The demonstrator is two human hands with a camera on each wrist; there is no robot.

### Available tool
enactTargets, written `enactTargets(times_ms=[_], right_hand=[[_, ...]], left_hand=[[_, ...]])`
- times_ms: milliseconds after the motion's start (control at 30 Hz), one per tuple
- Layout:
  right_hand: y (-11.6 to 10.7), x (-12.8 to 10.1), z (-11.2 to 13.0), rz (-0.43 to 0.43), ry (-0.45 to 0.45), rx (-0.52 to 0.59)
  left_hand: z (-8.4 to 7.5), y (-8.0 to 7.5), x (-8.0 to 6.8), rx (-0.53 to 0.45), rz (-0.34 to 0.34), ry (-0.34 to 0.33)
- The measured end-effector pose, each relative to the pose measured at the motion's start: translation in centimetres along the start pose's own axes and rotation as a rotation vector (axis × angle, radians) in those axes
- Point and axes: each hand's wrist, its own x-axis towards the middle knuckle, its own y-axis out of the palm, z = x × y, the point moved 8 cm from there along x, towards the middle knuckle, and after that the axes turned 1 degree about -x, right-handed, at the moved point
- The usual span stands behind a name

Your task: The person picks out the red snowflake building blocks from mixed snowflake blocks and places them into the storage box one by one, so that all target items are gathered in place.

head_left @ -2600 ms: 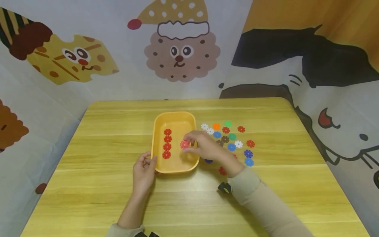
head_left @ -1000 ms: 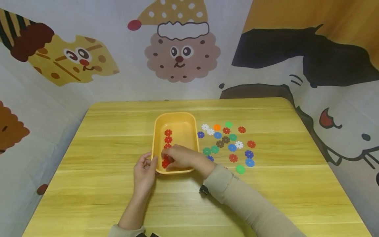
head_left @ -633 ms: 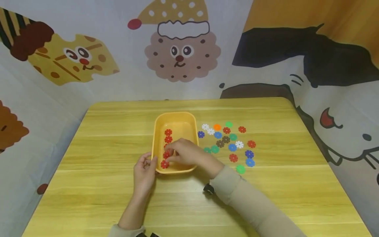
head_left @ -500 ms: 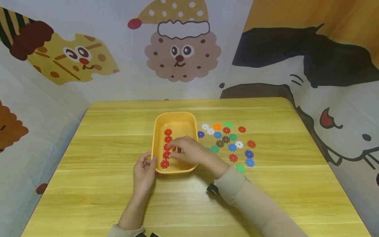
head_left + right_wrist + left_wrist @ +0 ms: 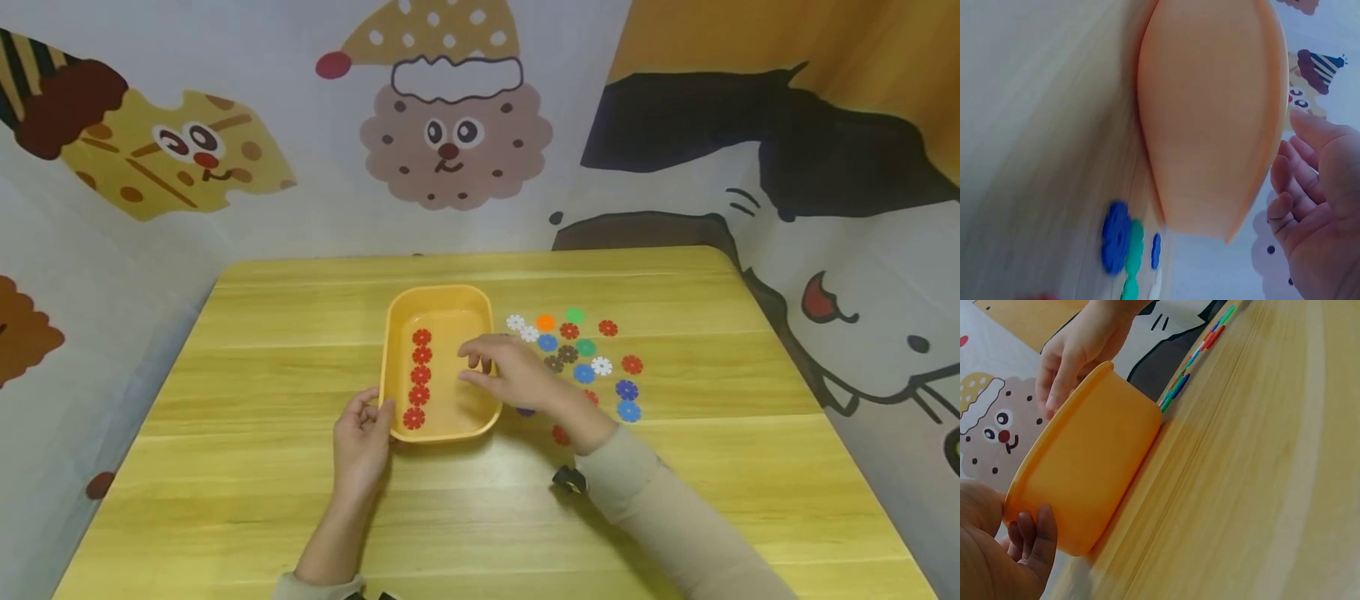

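Observation:
A yellow plastic tray [image 5: 450,318] stands on the table. Along its left side, several red snowflake discs [image 5: 421,375] lie in a straight row. My left hand [image 5: 362,446] grips the tray's near left wall; in the left wrist view the thumb is at the rim and curled fingers [image 5: 1041,540] are against the outside. Over the tray's right side hovers my right hand [image 5: 517,371], thumb and fingers apart with nothing between them. The right wrist view has that hand [image 5: 1329,200] loosely bent beside the tray wall [image 5: 1210,112].
Loose snowflake discs in white, orange, green, blue, brown and red lie on the wooden table [image 5: 247,375] right of the tray, such as a white one [image 5: 602,366]. My right forearm hides some. A cartoon-printed cloth [image 5: 315,167] hangs behind the table.
My right hand brought a red snowflake disc into the tray and let it go at the row's near end. It has since drawn back to the right. The left hand stays on the tray.

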Motion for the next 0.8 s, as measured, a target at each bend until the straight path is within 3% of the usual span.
enactTargets(times_ms=[300,800], right_hand=[[-1.8,-2.0,-1.7,-0.083,0.034,0.035],[-3.4,-5.5,-4.3,-0.014,0.185,0.03]], left_hand=[[0.0,0.0,0.1,-0.004,0.002,0.007],[0.0,0.0,0.1,0.01,0.019,-0.005]])
